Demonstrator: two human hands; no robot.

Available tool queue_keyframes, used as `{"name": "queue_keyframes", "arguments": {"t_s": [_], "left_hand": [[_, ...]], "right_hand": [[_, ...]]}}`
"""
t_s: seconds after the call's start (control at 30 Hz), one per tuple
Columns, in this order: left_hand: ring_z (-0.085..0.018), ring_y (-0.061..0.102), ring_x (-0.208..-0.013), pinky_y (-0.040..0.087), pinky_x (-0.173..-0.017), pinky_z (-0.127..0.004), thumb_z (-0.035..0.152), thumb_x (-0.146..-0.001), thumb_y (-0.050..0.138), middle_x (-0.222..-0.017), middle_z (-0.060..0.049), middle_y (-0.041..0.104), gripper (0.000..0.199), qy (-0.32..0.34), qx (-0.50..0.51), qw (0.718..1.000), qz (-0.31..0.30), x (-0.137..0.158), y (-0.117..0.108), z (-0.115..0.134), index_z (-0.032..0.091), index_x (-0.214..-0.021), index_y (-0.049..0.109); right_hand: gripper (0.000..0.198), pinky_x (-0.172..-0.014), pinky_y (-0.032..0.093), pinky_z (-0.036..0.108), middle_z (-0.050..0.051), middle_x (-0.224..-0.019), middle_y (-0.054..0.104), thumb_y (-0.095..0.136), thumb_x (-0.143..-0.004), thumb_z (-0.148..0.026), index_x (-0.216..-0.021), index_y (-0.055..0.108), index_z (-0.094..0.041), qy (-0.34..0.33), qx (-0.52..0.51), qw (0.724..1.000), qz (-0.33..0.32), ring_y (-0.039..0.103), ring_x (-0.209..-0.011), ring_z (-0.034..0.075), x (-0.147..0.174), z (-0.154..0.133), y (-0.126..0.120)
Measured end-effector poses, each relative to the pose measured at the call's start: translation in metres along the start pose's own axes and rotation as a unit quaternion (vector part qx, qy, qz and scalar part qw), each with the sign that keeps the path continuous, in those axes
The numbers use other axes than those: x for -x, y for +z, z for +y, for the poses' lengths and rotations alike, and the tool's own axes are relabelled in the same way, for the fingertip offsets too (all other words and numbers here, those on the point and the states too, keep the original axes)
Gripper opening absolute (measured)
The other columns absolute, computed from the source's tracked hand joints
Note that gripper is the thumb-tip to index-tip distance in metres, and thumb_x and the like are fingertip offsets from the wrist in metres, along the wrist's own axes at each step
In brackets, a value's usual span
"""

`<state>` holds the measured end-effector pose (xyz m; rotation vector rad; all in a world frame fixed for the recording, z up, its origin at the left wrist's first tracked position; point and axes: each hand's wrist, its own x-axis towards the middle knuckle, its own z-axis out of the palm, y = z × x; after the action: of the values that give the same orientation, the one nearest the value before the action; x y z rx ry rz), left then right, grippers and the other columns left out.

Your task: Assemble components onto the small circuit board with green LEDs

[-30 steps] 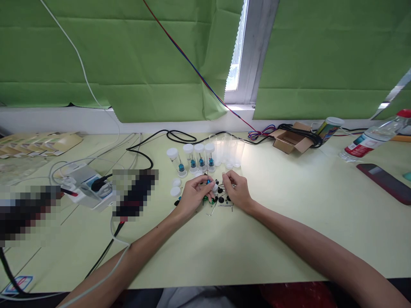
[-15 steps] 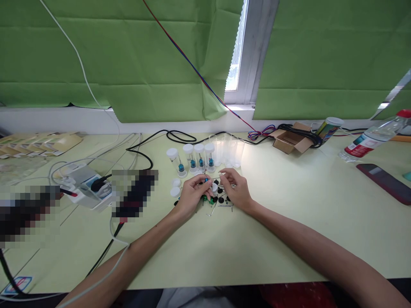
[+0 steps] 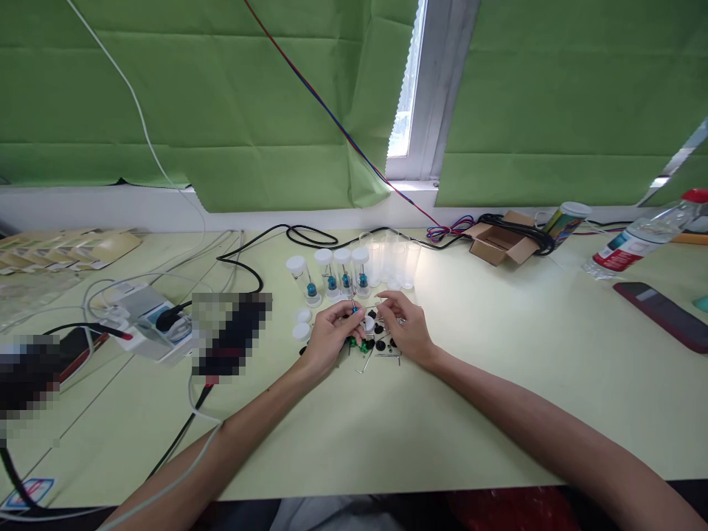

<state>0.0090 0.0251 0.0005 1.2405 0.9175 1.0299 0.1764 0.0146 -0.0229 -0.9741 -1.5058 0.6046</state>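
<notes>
My left hand (image 3: 335,333) is closed, with thumb and fingertips pinching a small blue part with a thin metal shaft (image 3: 355,310). Just to its right, my right hand (image 3: 406,324) is closed in a pinch on something thin, perhaps an L-shaped key, too small to make out. Under and between the hands lie black round pieces (image 3: 380,345), green pieces (image 3: 363,344), a white cap (image 3: 369,322) and thin bent metal keys (image 3: 363,361). Behind them stand several clear tubes with white lids (image 3: 361,271), each with a blue part inside.
Several uncapped clear tubes (image 3: 408,265) stand behind my right hand. White lids (image 3: 302,332) lie left. A power strip (image 3: 149,321) with cables is further left. An open cardboard box (image 3: 498,242), a bottle (image 3: 636,247) and a dark phone-like object (image 3: 661,316) are on the right.
Both hands stay almost in place, still pinching. The view has shifted very slightly; nothing is visibly taken up or let go.
</notes>
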Motion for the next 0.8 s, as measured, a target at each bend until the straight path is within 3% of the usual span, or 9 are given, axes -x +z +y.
{"name": "queue_keyframes", "arguments": {"t_s": [0.8], "left_hand": [[-0.012,0.060,-0.050,0.049,-0.051,-0.022,0.037,-0.081,0.071,-0.058,-0.001,0.065,0.024,0.007,-0.016,1.000,-0.009,0.0012,-0.0009,-0.0003,0.015,-0.090,0.065]], "right_hand": [[0.017,-0.054,0.049,0.024,-0.001,-0.064,0.059,0.054,-0.093,-0.032,-0.082,0.058,-0.020,0.016,0.016,1.000,0.016,0.057,-0.053,0.012,-0.0004,0.0007,0.0009]]}}
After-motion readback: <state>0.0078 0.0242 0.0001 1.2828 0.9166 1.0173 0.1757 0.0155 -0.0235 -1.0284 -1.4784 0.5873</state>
